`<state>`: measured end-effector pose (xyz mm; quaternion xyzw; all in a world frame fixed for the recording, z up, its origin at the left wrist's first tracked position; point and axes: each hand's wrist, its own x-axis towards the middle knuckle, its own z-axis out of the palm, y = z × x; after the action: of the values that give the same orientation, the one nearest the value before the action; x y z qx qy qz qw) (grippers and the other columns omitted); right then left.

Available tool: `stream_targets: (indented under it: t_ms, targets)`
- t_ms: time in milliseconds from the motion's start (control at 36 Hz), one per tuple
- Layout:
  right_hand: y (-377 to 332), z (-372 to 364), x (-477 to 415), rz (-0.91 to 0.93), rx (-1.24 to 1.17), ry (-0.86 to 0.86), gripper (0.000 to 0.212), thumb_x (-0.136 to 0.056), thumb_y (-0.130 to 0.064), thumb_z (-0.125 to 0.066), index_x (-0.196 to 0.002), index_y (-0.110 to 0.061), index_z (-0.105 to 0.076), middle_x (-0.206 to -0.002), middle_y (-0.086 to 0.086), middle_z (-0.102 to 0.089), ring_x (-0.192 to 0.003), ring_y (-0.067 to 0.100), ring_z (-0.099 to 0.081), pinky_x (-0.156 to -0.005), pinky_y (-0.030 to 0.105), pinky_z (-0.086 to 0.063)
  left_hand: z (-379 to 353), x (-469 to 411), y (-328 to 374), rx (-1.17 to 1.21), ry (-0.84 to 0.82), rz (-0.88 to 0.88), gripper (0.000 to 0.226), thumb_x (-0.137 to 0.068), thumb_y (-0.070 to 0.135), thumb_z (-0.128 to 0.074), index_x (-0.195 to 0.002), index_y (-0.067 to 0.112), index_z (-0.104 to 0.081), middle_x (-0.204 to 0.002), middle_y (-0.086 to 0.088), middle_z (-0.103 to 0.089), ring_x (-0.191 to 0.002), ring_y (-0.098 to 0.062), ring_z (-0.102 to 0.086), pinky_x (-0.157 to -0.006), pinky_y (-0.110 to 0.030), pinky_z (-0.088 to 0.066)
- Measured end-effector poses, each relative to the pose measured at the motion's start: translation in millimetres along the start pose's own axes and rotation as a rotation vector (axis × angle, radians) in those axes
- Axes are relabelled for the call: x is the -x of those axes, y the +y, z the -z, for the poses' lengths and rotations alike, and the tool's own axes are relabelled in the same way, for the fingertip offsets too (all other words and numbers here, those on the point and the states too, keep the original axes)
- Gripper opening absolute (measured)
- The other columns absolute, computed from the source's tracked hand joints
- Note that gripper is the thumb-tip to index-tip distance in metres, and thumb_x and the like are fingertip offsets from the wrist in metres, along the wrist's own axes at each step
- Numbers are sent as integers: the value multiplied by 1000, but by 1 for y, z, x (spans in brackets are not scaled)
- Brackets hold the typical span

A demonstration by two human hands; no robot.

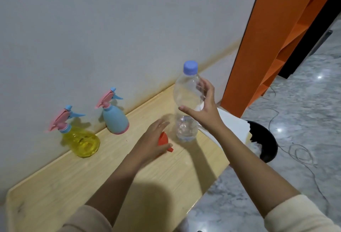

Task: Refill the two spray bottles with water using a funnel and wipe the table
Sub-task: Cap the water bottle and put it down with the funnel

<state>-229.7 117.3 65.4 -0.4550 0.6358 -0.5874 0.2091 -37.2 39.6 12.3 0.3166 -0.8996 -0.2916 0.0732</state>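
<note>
Two spray bottles stand against the wall on the wooden table: yellow spray bottle left, blue spray bottle right of it, both well apart from the hands. Left hand lies over the orange funnel, fingers loosely curved, grip uncertain. Right hand is spread open around the upright clear water bottle, purple cap on, fingers not closed.

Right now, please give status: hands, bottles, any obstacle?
Left hand over orange funnel; right hand open around capped water bottle. Both spray bottles, yellow and blue, unopened. No obstacle.
</note>
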Motion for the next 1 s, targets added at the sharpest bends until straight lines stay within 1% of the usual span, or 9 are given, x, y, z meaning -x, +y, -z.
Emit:
stream_targets:
  t_ms: [83, 278, 417, 528, 694, 806, 889, 944, 1000]
  targets:
    - [9, 1, 3, -4, 8, -45, 109, -65, -23, -86, -145, -25, -12, -144, -9, -28, -132, 10, -36, -107, 21, -32, -14, 1, -12, -140, -90, 19, 81, -78, 33, -74, -145, 30, -29, -157, 4, -14, -144, -16, -13, -113, -32, -26]
    - [19, 0, 0, -1, 14, -54, 113, -65, -18, -85, -147, -27, -7, -134, 0, -43, -125, 11, -47, -94, 12, -36, -39, -8, -25, -371, -141, 12, 83, -77, 15, -70, -147, 23, -28, -159, -1, -8, -145, -23, -11, -114, -30, -21]
    - [23, -5, -5, 13, 60, -27, 113, -66, -24, -84, -147, -28, -6, -130, 4, -53, -123, 6, -48, -91, 7, -35, -46, -11, -23, -259, -38, 94, 65, -85, -2, -53, -144, 18, -37, -157, 1, -16, -140, -17, -27, -104, -20, -29]
    - [24, -10, -13, 29, 89, -25, 112, -66, -29, -84, -147, -33, -7, -127, 1, -55, -117, 8, -52, -90, 19, -39, -47, -17, -25, -175, 12, 159, 58, -84, 1, -53, -139, 14, -41, -154, -3, -20, -136, -16, -33, -97, -17, -31]
    - [18, -23, -43, 25, 105, -36, 109, -63, -35, -85, -143, -42, -11, -118, -6, -56, -115, 12, -55, -96, 38, -47, -41, -34, -42, 152, 295, 441, 62, -71, 17, -74, -127, 13, -48, -127, -2, -35, -117, -21, -43, -102, -36, -43]
    - [11, -37, -73, 63, 114, -11, 109, -63, -33, -86, -144, -35, -14, -114, -10, -55, -112, 14, -57, -91, 34, -48, -32, -54, -53, 429, 500, 591, 62, -70, 22, -81, -123, 17, -49, -119, -4, -39, -101, -24, -53, -68, -28, -59]
    - [7, -51, -97, 80, 111, -14, 108, -63, -31, -86, -144, -34, -14, -114, -10, -53, -108, 8, -55, -87, 25, -43, -24, -75, -64, 519, 603, 625, 57, -74, 23, -79, -121, 14, -49, -114, -6, -41, -89, -16, -54, -48, -5, -43]
    - [8, -62, -112, 89, 104, -20, 108, -63, -29, -86, -143, -34, -14, -115, -10, -52, -109, 7, -54, -87, 24, -43, -20, -89, -74, 523, 650, 634, 57, -74, 30, -79, -121, 15, -50, -112, -4, -43, -96, -20, -54, -63, -8, -44]
    - [12, -74, -125, 90, 87, -25, 108, -63, -27, -87, -143, -33, -14, -117, -8, -52, -111, 7, -54, -86, 18, -43, -19, -103, -83, 535, 679, 657, 58, -74, 35, -78, -121, 17, -50, -113, -5, -45, -104, -25, -52, -85, -27, -47]
